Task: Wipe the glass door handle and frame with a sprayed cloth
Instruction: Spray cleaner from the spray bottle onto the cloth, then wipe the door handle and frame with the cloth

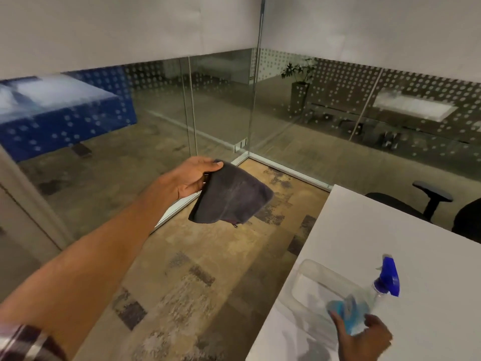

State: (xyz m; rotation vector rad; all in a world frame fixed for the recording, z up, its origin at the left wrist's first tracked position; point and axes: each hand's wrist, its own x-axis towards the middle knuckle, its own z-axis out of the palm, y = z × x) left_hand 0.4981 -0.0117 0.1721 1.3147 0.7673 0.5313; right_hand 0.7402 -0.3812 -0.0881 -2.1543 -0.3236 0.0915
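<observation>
Hands (191, 178) (364, 338) grip cloth (231, 199) and spray bottle (388, 278) near table (377, 230), tray (303, 269), chair (432, 195).

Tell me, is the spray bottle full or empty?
Partly full. Blue liquid shows only in the lower part of the spray bottle, gripped by the right hand; near the nozzle it looks clear.

Rolled plaid sleeve (26, 342) (dark with pale stripes), bare forearms

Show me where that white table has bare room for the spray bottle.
Bare room: the far stretch of the white table between the clear plastic tub and the black office chair. Crowded: the near end, where the right hand grips the blue-triggered spray bottle beside the tub.
</observation>
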